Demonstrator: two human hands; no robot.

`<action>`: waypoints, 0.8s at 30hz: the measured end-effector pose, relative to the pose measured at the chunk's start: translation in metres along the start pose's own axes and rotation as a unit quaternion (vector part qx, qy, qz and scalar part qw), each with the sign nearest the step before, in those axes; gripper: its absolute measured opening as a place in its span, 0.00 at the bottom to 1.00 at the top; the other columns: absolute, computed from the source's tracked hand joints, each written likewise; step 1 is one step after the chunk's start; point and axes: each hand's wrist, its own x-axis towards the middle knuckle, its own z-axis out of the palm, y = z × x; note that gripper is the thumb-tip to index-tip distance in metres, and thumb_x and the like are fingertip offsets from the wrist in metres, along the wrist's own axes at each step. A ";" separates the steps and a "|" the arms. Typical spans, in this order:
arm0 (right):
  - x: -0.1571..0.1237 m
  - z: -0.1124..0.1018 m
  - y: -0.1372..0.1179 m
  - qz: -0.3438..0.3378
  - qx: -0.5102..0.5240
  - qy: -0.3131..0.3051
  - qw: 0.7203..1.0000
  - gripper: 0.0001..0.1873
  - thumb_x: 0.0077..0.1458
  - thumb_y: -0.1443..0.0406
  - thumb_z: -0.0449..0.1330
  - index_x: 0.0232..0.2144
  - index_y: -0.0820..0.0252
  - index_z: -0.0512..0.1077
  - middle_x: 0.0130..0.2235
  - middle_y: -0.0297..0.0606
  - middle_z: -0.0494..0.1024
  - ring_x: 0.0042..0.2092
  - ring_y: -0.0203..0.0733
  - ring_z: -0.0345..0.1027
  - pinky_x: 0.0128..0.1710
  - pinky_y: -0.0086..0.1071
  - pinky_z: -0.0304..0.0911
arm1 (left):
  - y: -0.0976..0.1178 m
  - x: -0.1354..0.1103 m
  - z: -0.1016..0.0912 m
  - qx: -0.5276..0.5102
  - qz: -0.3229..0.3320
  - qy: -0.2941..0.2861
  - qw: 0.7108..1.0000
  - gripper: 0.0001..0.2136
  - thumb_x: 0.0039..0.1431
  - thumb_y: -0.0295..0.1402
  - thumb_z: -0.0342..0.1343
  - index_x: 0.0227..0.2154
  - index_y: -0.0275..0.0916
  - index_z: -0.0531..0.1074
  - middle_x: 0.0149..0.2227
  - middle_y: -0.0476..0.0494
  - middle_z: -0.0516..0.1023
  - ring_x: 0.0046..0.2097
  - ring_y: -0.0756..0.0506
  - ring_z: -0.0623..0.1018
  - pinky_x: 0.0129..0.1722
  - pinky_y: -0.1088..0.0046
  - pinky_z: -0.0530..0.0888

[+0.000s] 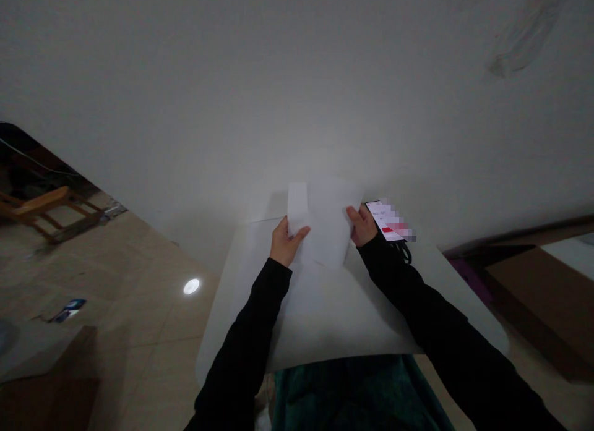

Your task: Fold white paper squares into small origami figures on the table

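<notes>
Between my two hands a white sheet of paper (pixel 327 217) is held up above the table, with a folded strip along its left side. My left hand (pixel 286 242) grips the folded left edge, thumb on the front and the other fingers mostly behind. On the right edge, my right hand (pixel 362 226) pinches the same sheet between thumb and fingers. Under and to the left of it, more white paper (pixel 260 264) lies flat on the white table (pixel 334 338). A phone (pixel 387 221) with a lit screen lies just right of my right hand.
A dark coiled cable (pixel 404 253) sits by the phone. Behind the table rises a pale wall (pixel 278 97). A wooden chair (pixel 51 205) stands on the tiled floor at far left, and a brown box-like piece (pixel 542 295) is at the right.
</notes>
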 end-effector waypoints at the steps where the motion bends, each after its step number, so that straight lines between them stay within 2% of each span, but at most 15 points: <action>1: 0.000 0.000 0.001 0.018 0.015 -0.012 1.000 0.29 0.36 0.41 0.64 0.34 0.54 0.71 0.36 0.38 0.79 0.38 0.48 0.73 0.43 0.48 0.70 | -0.002 0.000 -0.002 -0.006 0.001 -0.001 1.000 0.22 0.48 0.39 0.63 0.44 0.34 0.69 0.43 0.39 0.77 0.43 0.43 0.77 0.46 0.63 0.74; 4: -0.005 0.003 0.000 0.034 -0.015 -0.022 0.999 0.27 0.32 0.44 0.67 0.29 0.55 0.72 0.32 0.39 0.80 0.35 0.49 0.74 0.38 0.48 0.71 | -0.005 -0.004 -0.003 -0.005 0.034 -0.014 0.999 0.25 0.47 0.38 0.65 0.47 0.34 0.67 0.46 0.37 0.75 0.47 0.42 0.76 0.49 0.62 0.73; 7: -0.015 0.011 -0.009 -0.002 -0.091 0.004 0.996 0.24 0.32 0.49 0.70 0.30 0.58 0.73 0.34 0.43 0.80 0.35 0.50 0.74 0.37 0.48 0.71 | -0.002 -0.009 0.001 0.007 0.068 -0.019 0.997 0.28 0.48 0.37 0.64 0.51 0.35 0.64 0.50 0.35 0.73 0.51 0.41 0.73 0.53 0.60 0.70; 10: -0.023 0.018 -0.018 -0.048 -0.129 0.034 0.990 0.25 0.34 0.52 0.70 0.34 0.59 0.74 0.37 0.44 0.80 0.37 0.50 0.73 0.38 0.46 0.71 | 0.002 -0.014 0.008 0.011 0.056 -0.002 0.998 0.26 0.49 0.38 0.63 0.50 0.35 0.65 0.49 0.36 0.74 0.50 0.41 0.74 0.52 0.60 0.71; 12: -0.024 0.020 -0.020 -0.063 -0.133 0.031 0.989 0.25 0.35 0.53 0.70 0.36 0.59 0.73 0.38 0.44 0.79 0.38 0.49 0.73 0.40 0.46 0.70 | 0.003 -0.015 0.010 0.014 0.042 0.018 0.999 0.23 0.49 0.39 0.63 0.47 0.36 0.67 0.47 0.37 0.75 0.49 0.41 0.75 0.50 0.60 0.72; 14: -0.023 0.019 -0.019 -0.058 -0.111 -0.007 0.992 0.26 0.35 0.54 0.70 0.36 0.59 0.73 0.39 0.44 0.79 0.39 0.50 0.73 0.42 0.47 0.69 | 0.004 -0.015 0.011 -0.004 0.030 0.042 0.999 0.23 0.48 0.38 0.64 0.46 0.36 0.66 0.45 0.37 0.76 0.46 0.42 0.76 0.48 0.61 0.74; 17: -0.018 0.014 -0.015 -0.029 -0.054 -0.094 0.994 0.24 0.34 0.54 0.70 0.34 0.59 0.74 0.37 0.42 0.80 0.38 0.50 0.74 0.41 0.48 0.70 | 0.004 -0.013 0.008 -0.043 0.004 0.071 0.997 0.28 0.45 0.37 0.66 0.48 0.39 0.60 0.40 0.40 0.77 0.40 0.44 0.79 0.44 0.62 0.76; 19: -0.016 0.011 -0.012 -0.019 -0.044 -0.114 0.992 0.22 0.33 0.54 0.71 0.32 0.58 0.75 0.35 0.41 0.81 0.36 0.49 0.75 0.38 0.47 0.71 | 0.004 -0.012 0.006 -0.052 -0.006 0.069 0.996 0.30 0.45 0.37 0.66 0.49 0.40 0.58 0.39 0.41 0.77 0.39 0.44 0.79 0.44 0.61 0.76; 24: -0.022 0.014 -0.017 -0.056 -0.135 -0.023 0.989 0.18 0.34 0.55 0.71 0.27 0.59 0.75 0.31 0.41 0.80 0.32 0.49 0.74 0.35 0.45 0.72 | 0.002 -0.013 0.011 -0.038 0.050 0.037 0.997 0.27 0.47 0.39 0.64 0.48 0.39 0.60 0.47 0.37 0.74 0.49 0.42 0.76 0.53 0.59 0.71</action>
